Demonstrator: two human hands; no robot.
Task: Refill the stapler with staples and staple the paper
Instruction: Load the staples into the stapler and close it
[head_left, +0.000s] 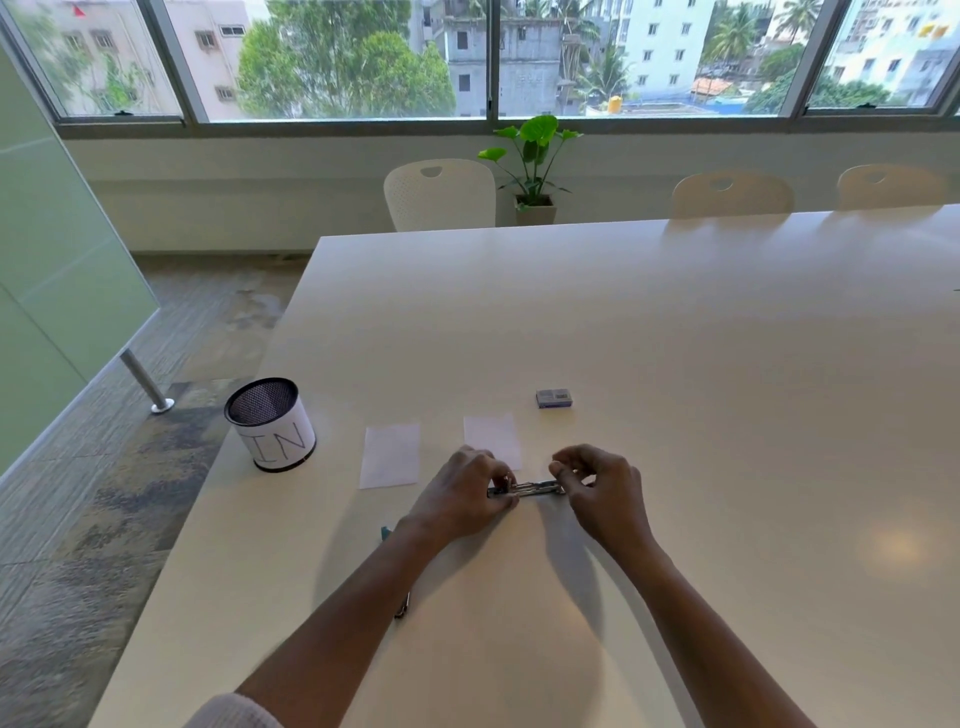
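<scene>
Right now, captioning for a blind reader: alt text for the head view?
Left hand and right hand grip the ends of a small silver metal stapler over a white table. Beyond lie two white paper slips, a small blue-grey box and a black mesh cup.

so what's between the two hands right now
The stapler, held level: the left hand pinches one end, the right hand the other. The head view shows it.
</scene>
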